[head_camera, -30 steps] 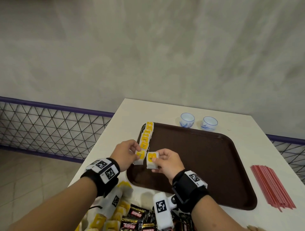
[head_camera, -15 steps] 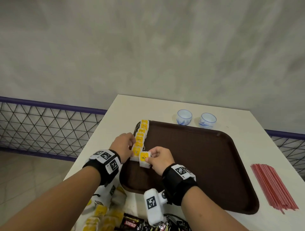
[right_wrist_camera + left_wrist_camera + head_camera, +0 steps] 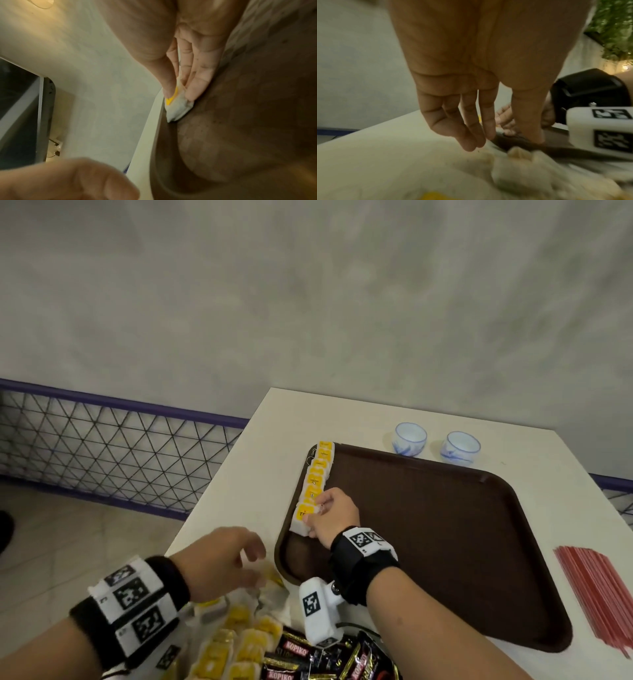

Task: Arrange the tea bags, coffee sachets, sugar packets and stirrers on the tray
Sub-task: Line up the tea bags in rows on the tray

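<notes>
A brown tray (image 3: 445, 542) lies on the white table. Along its left edge runs a row of yellow-tagged tea bags (image 3: 317, 474). My right hand (image 3: 317, 517) pinches the nearest tea bag (image 3: 178, 108) of that row between thumb and fingers, and the bag touches the tray floor by the rim. My left hand (image 3: 251, 565) hovers with relaxed fingers (image 3: 471, 135) over a pile of loose tea bags (image 3: 239, 638) near the table's front edge and holds nothing. Black Kopiko coffee sachets (image 3: 298, 652) lie beside that pile. Red stirrers (image 3: 596, 594) lie right of the tray.
Two small blue-and-white cups (image 3: 409, 438) (image 3: 460, 446) stand just beyond the tray's far edge. The table's left edge drops off to a floor with a wire fence (image 3: 120, 446). Most of the tray floor is bare.
My right hand has carried its tea bag left to the near end of the row. My left hand has let go of the row and drawn back over the loose pile.
</notes>
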